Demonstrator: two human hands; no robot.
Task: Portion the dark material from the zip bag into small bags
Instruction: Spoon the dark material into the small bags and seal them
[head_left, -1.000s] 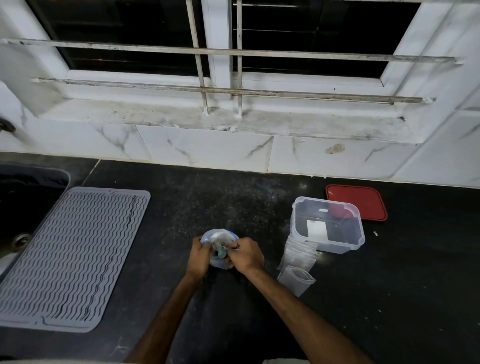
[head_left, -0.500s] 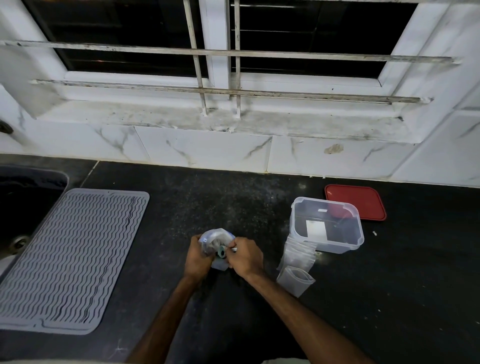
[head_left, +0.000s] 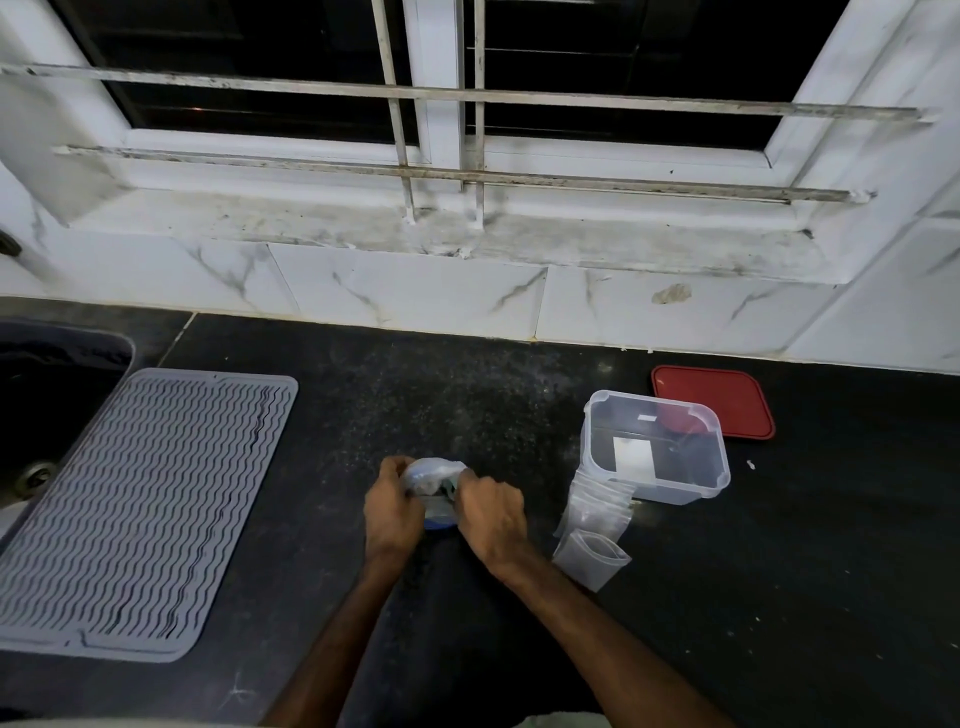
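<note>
Both my hands meet over the dark counter (head_left: 467, 405) in the lower middle of the head view. My left hand (head_left: 390, 506) grips the left side of a crumpled clear zip bag (head_left: 434, 475), and my right hand (head_left: 491, 514) pinches its right edge. The bag's contents are mostly hidden by my fingers; something greenish shows inside it. A stack of small clear bags (head_left: 595, 512) lies just right of my right hand, apart from it.
A clear plastic tub (head_left: 655, 449) stands behind the small bags, with its red lid (head_left: 714, 397) flat on the counter behind it. A grey ribbed drying mat (head_left: 140, 509) lies at the left beside a dark sink (head_left: 47, 395). A tiled wall runs along the back.
My hands have kept their hold on the zip bag and worked it slightly, so the bag looks more bunched between them. Nothing else has moved.
</note>
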